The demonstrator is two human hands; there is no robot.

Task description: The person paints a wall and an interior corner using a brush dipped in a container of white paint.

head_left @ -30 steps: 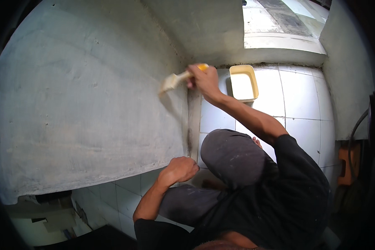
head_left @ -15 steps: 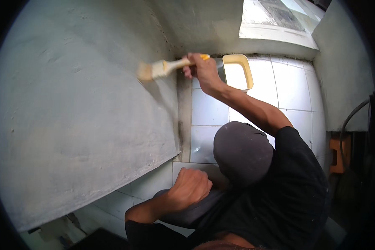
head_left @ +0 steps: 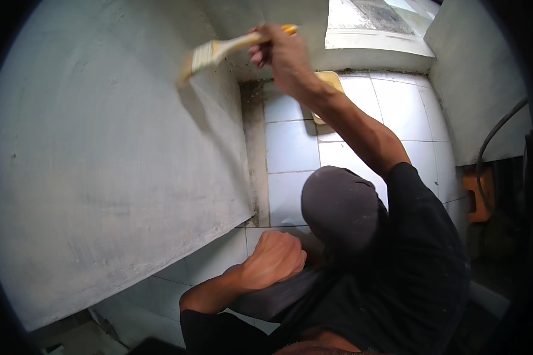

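Observation:
My right hand (head_left: 281,56) grips the pale handle of a flat paintbrush (head_left: 204,57) with a yellow handle end. The tan bristles are at the grey wall (head_left: 112,154) on the left, somewhat blurred, and cast a shadow below. Lower down, my left hand (head_left: 275,257) is curled into a loose fist over my bent left knee, its fingertips hidden. A cream-yellow tub (head_left: 331,80) stands on the tiles behind my right forearm, which hides most of it.
Pale square floor tiles (head_left: 293,145) lie between the wall and my dark-clad knee (head_left: 343,213). A low wall with a ledge (head_left: 379,42) closes the far side. At right are an orange block-like object (head_left: 478,195) and a dark cable (head_left: 496,130).
My right hand and the paintbrush have moved up and slightly left along the wall. My forearm now covers more of the tub. The view has shifted slightly; my left hand stays over the knee.

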